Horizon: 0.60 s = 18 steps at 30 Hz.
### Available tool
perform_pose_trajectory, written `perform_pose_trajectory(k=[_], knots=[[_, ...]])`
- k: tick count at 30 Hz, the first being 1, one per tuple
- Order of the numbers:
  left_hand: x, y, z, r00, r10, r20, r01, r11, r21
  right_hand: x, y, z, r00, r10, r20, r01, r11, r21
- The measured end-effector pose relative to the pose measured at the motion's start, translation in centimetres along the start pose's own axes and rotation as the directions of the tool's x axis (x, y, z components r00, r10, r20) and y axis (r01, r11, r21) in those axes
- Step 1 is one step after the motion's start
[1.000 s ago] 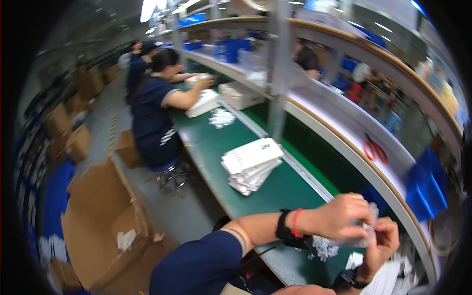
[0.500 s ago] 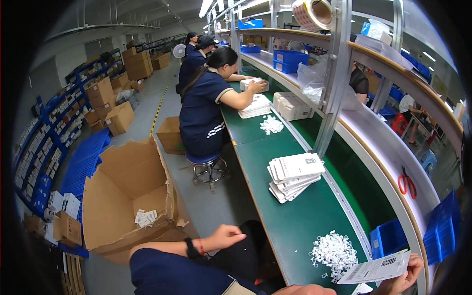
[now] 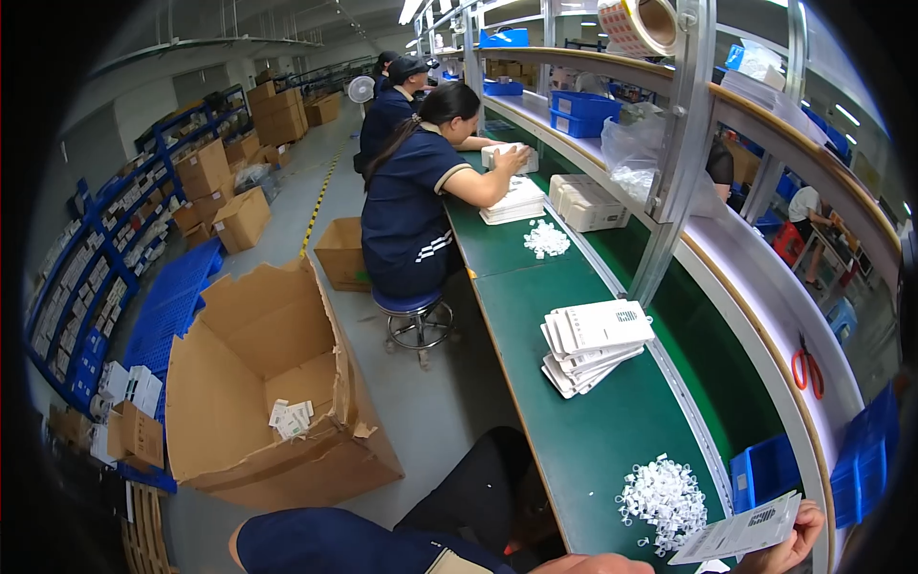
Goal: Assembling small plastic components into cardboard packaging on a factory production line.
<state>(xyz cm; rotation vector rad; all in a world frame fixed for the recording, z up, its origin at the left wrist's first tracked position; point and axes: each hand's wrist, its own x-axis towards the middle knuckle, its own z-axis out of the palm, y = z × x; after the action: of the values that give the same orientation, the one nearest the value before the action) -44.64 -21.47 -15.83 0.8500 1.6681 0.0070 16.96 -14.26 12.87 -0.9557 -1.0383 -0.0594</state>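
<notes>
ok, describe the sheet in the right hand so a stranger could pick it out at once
Follow the green bench down to its near end, bottom right of the view. There the right hand pinches a flat white sheet with small dark print, beside the pile of white clips. Unlike the stack of white packs farther up the bench, it is single and held off the surface.

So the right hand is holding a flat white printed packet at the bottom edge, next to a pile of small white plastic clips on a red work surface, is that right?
Not quite: the work surface is green, not red, as the head view shows. The rest holds: the right hand holds a flat white printed packet at the bottom edge, next to the pile of small white plastic clips.
</notes>
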Motion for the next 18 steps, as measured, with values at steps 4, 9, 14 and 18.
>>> perform_pose_trajectory(k=[4,9,14,18], knots=[[0.1,-3.4,2.6,0.999,-0.019,-0.029,0.017,0.998,-0.06,-0.2,0.2,0.2,0.998,0.0,0.069,-0.004,0.998,0.069],[0.1,-7.3,5.9,0.997,-0.055,-0.056,0.048,0.991,-0.124,-0.3,0.0,0.9,0.996,0.053,0.077,-0.059,0.995,0.083],[0.0,-10.7,8.7,0.993,-0.09,-0.077,0.075,0.982,-0.174,-0.3,0.3,1.5,0.994,-0.008,0.109,0.0,0.998,0.067],[-0.5,-13.4,11.5,0.987,-0.126,-0.098,0.101,0.968,-0.231,-0.3,0.8,1.0,0.994,0.024,0.105,-0.025,1.0,0.003]])
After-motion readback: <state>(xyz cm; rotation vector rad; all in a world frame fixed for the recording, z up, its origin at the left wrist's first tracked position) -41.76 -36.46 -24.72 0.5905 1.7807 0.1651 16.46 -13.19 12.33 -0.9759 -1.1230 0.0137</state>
